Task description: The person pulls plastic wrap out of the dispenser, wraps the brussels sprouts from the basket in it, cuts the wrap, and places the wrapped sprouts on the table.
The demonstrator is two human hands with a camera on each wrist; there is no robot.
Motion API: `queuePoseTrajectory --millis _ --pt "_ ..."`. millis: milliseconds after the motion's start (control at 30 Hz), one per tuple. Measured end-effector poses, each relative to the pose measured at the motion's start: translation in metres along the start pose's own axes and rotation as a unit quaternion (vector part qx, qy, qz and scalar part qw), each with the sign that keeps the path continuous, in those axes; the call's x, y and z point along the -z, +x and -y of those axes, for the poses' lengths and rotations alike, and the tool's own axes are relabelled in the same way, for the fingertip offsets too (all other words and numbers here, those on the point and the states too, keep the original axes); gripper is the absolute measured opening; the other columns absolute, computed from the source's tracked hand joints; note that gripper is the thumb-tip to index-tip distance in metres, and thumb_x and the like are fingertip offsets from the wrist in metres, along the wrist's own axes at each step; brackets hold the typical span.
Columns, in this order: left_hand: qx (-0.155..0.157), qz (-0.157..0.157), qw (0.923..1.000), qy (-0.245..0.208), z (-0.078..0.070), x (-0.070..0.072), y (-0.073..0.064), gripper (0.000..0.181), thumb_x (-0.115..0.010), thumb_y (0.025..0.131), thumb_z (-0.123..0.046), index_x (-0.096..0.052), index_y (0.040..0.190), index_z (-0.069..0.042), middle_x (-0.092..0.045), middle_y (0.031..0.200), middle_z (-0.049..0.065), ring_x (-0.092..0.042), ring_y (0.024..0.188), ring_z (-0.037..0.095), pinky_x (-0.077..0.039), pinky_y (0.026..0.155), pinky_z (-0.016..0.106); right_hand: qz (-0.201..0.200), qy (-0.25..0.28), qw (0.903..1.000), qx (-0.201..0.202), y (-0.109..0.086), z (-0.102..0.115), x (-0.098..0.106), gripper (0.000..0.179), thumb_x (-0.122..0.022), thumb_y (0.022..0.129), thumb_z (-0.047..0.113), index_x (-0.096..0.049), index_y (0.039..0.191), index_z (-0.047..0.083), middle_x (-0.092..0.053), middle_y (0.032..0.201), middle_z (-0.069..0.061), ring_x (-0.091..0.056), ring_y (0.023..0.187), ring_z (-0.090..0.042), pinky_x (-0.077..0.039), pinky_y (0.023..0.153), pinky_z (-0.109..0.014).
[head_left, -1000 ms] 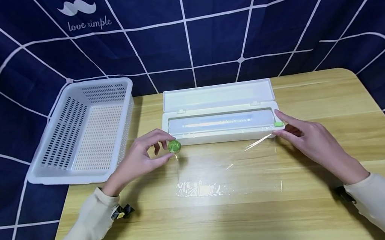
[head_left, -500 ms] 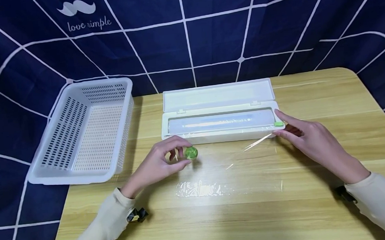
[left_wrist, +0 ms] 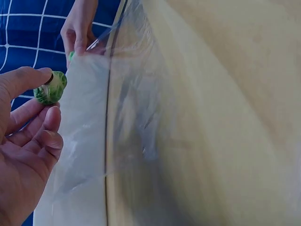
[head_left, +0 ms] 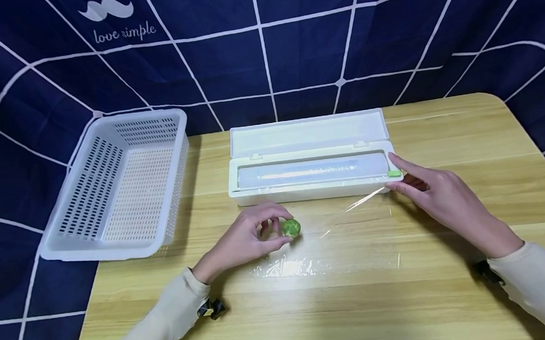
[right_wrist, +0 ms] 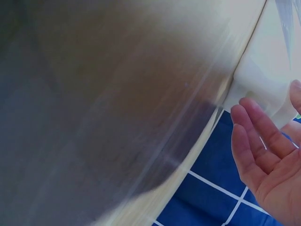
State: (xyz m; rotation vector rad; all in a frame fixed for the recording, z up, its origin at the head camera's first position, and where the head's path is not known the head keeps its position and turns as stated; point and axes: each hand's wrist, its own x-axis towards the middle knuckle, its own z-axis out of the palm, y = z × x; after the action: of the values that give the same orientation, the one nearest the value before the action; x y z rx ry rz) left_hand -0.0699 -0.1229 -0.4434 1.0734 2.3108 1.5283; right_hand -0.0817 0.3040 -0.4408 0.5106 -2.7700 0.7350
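Observation:
My left hand (head_left: 251,233) pinches a small green Brussels sprout (head_left: 291,227) between thumb and fingertips. In the left wrist view the sprout (left_wrist: 49,88) sits under the thumb, its pale cut base showing, the other fingers loosely bent. Below it, clear cling film (head_left: 285,268) lies over the table, drawn from a white cling film dispenser (head_left: 313,194) whose lid (head_left: 308,134) is tipped back. A film roll (head_left: 311,171) lies inside. My right hand (head_left: 440,197) grips the dispenser's right end, near the green slider (head_left: 394,173); in the right wrist view its fingers lie along that end.
A white perforated plastic basket (head_left: 169,199) stands on the left side of the wooden table (head_left: 342,319). Dark blue cloth with white lines (head_left: 225,61) hangs behind and at both sides.
My left hand has carried the sprout right and nearer to me, from by the dispenser's front left corner to over the film. The right hand stays at the dispenser's end.

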Motion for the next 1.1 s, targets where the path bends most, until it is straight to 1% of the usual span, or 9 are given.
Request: queuePoseTrajectory --millis 133,233,333,433,533,633,767,1000,1100 --pt "-0.012 0.008 0.9998 0.014 0.0 -0.01 0.003 0.04 -0.091 0.086 0.001 -0.075 0.122 -0.005 -0.069 0.108 -0.002 -0.062 0.077 0.023 -0.049 0.06 0.024 0.005 -0.001 1.0 -0.003 0.0 0.0 0.001 0.075 -0.089 0.092 0.009 -0.057 0.16 0.016 -0.071 0.084 0.003 -0.053 0.067 -0.013 -0.04 0.061 -0.02" --pt "-0.015 0.019 0.9997 0.003 -0.001 -0.017 0.006 0.038 -0.089 0.089 0.0 -0.074 0.123 -0.005 -0.068 0.104 -0.001 -0.059 0.074 0.013 -0.049 0.059 0.023 0.011 -0.005 0.9999 -0.01 0.0 0.0 0.002 0.075 -0.089 0.093 0.01 -0.056 0.16 0.017 -0.07 0.084 0.003 -0.053 0.067 -0.013 -0.039 0.061 -0.019" --pt "-0.012 0.03 0.9995 -0.007 -0.003 -0.023 0.009 0.036 -0.088 0.091 -0.002 -0.074 0.124 -0.004 -0.067 0.101 0.002 -0.056 0.071 0.007 -0.048 0.059 0.023 0.012 -0.004 0.9998 -0.016 0.001 0.0 0.002 0.075 -0.089 0.093 0.01 -0.056 0.16 0.018 -0.07 0.084 0.003 -0.053 0.067 -0.012 -0.038 0.061 -0.018" --pt "-0.005 0.04 0.9991 -0.007 -0.003 -0.029 0.012 0.035 -0.088 0.093 -0.004 -0.074 0.125 -0.005 -0.066 0.097 0.005 -0.054 0.069 0.007 -0.048 0.059 0.023 0.01 -0.004 0.9999 -0.01 0.001 -0.001 0.002 0.074 -0.088 0.093 0.009 -0.057 0.16 0.017 -0.071 0.084 0.003 -0.053 0.066 -0.012 -0.039 0.061 -0.018" --pt "0.002 0.05 0.9988 0.003 -0.003 -0.034 0.014 0.034 -0.087 0.094 -0.006 -0.074 0.124 -0.006 -0.066 0.096 0.008 -0.053 0.068 0.006 -0.047 0.06 0.021 0.007 -0.003 1.0 -0.003 0.001 -0.001 0.001 0.074 -0.089 0.092 0.008 -0.057 0.159 0.014 -0.071 0.083 0.003 -0.052 0.065 -0.012 -0.039 0.06 -0.019" --pt "0.005 0.055 0.9984 0.011 -0.004 -0.038 0.014 0.033 -0.088 0.093 -0.006 -0.074 0.123 -0.005 -0.066 0.1 0.004 -0.052 0.068 0.003 -0.048 0.061 0.02 0.005 -0.003 1.0 -0.001 0.002 -0.002 0.001 0.074 -0.089 0.092 0.008 -0.058 0.159 0.014 -0.07 0.082 0.004 -0.052 0.065 -0.012 -0.039 0.06 -0.019" --pt "0.0 0.052 0.9985 0.018 -0.003 -0.044 0.014 0.032 -0.088 0.092 -0.005 -0.074 0.122 -0.004 -0.067 0.106 0.0 -0.053 0.069 0.004 -0.048 0.061 0.019 0.004 -0.008 1.0 0.001 0.003 -0.003 0.001 0.073 -0.089 0.092 0.008 -0.058 0.158 0.013 -0.069 0.081 0.004 -0.052 0.065 -0.012 -0.04 0.06 -0.02" --pt "0.003 0.057 0.9978 0.034 0.001 -0.053 0.013 0.031 -0.088 0.092 -0.006 -0.074 0.121 -0.004 -0.067 0.106 0.0 -0.053 0.068 0.005 -0.048 0.062 0.018 0.007 -0.007 1.0 0.0 0.001 -0.002 0.001 0.073 -0.089 0.092 0.009 -0.058 0.159 0.014 -0.072 0.083 0.004 -0.054 0.065 -0.012 -0.041 0.062 -0.02" --pt "0.001 0.056 0.9974 0.045 0.003 -0.056 0.012 0.031 -0.087 0.092 -0.004 -0.074 0.12 -0.003 -0.067 0.108 0.001 -0.054 0.068 0.007 -0.048 0.061 0.017 0.009 -0.005 0.9999 -0.002 0.0 -0.001 0.001 0.073 -0.088 0.093 0.01 -0.058 0.159 0.015 -0.073 0.084 0.004 -0.054 0.066 -0.012 -0.041 0.062 -0.021"
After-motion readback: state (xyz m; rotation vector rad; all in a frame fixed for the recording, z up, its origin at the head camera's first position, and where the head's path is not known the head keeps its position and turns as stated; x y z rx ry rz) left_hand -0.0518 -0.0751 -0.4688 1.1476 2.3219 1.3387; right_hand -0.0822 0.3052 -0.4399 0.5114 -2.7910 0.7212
